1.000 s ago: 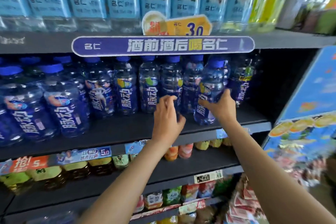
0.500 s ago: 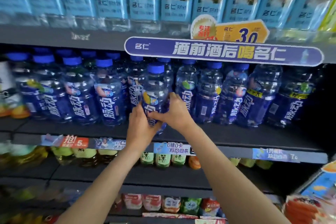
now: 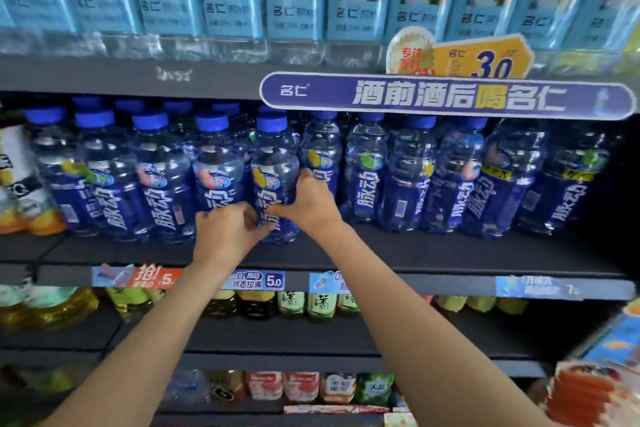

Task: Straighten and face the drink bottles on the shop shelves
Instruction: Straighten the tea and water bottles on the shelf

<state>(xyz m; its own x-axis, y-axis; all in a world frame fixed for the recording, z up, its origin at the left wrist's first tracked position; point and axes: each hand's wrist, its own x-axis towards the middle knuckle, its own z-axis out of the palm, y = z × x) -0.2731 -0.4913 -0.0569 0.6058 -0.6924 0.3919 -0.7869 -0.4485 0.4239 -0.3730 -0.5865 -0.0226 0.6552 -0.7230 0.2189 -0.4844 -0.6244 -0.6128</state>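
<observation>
Both hands on one blue bottle (image 3: 275, 180) at the front edge of the middle shelf (image 3: 415, 255); bottle upright, blue cap on, label with white characters facing out; it stands slightly forward of the row, between a bottle on its left (image 3: 216, 177) and one set further back on its right (image 3: 323, 163). Left hand (image 3: 227, 230) grips the bottle's lower left side, fingers curled round the base of the label; right hand (image 3: 311, 201) grips the right side a bit higher, thumb across the front; the two hands nearly touch at the bottle's front. Row of same blue bottles (image 3: 433, 177) runs the whole shelf, labels turned at mixed angles, some showing barcode side. Upper shelf holds light-blue-labelled clear bottles (image 3: 294, 0); purple banner sign (image 3: 446, 95) hangs off its edge with a yellow price tag (image 3: 485, 57) above it. Price strips (image 3: 258, 280) on the middle shelf edge; lower shelves carry tea bottles (image 3: 306, 305) and other drinks, blurred.
</observation>
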